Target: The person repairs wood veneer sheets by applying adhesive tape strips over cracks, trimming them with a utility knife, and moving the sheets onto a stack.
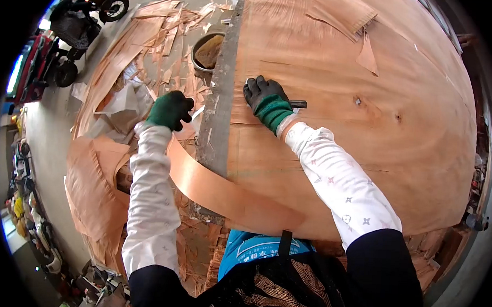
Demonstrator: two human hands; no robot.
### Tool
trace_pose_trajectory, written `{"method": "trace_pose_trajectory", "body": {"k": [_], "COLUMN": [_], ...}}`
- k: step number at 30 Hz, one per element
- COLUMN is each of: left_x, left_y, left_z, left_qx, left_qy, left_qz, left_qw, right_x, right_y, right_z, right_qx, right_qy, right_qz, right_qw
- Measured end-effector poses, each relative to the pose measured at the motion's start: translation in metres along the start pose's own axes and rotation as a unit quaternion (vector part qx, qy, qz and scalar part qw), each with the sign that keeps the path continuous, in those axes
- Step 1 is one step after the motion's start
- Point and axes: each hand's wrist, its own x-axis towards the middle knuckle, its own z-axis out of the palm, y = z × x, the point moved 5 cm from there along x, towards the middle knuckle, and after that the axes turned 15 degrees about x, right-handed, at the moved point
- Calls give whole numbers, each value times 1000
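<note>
My right hand, in a dark glove with a green cuff, rests on a wide wood veneer sheet near its left edge. Its fingers are curled round what looks like a knife; the black handle sticks out by the wrist and the blade is mostly hidden. Left of the sheet, my left hand, gloved alike, is closed in the air. A long veneer strip curves up from the sheet's near edge to that hand; the fingers cover the gripped end.
A grey straight edge borders the sheet's left side. Beyond it lie veneer scraps and a round bucket. Torn veneer pieces lie on the sheet's far end. A motorbike stands at the far left.
</note>
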Motion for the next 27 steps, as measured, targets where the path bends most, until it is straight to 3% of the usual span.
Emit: {"method": "trace_pose_trajectory", "body": {"k": [1, 2, 3, 4, 5, 6, 9, 10, 12, 13, 17, 20, 23, 27], "left_x": [-15, -30, -41, -44, -48, -43, -38, -38, -39, -38, -38, -38, -43, -61], "left_y": [10, 28, 51, 72, 93, 102, 113, 114, 116, 116, 119, 119, 124, 136], "left_z": [3, 8, 16, 24, 34, 55, 94, 101, 109, 111, 114, 107, 101, 84], "left_qx": [-217, -401, -497, -520, -576, -627, -623, -624, -630, -636, -634, -572, -554, -440], "left_qy": [-42, -50, -45, -15, -26, -38, -9, -2, 4, 5, 22, -10, 32, 43], "left_qz": [-103, -196, -233, -210, -220, -209, -249, -259, -270, -270, -265, -247, -266, -284], "left_qw": [970, 893, 835, 828, 787, 749, 742, 738, 728, 722, 726, 782, 788, 851], "right_x": [0, 0, 2, 5, 6, 4, -19, -24, -39, -46, -55, -61, -69, -75], "right_y": [0, 0, 3, 6, 8, 15, 30, 23, -7, -20, -47, -52, -59, -65], "right_z": [3, 2, 0, -6, -11, -19, -48, -47, -60, -52, -36, -26, -20, -20], "right_qx": [0, 1, 38, 75, 111, 167, 325, 368, 363, 332, 241, 233, 185, 179], "right_qy": [4, 8, -20, -49, -79, -35, 130, 73, -26, 27, -48, 5, 18, 63], "right_qz": [2, 3, 17, 31, 45, 55, 105, 144, 119, 62, 17, 1, -40, -26], "right_qw": [1000, 1000, 999, 996, 990, 984, 931, 916, 924, 941, 969, 972, 982, 982]}}
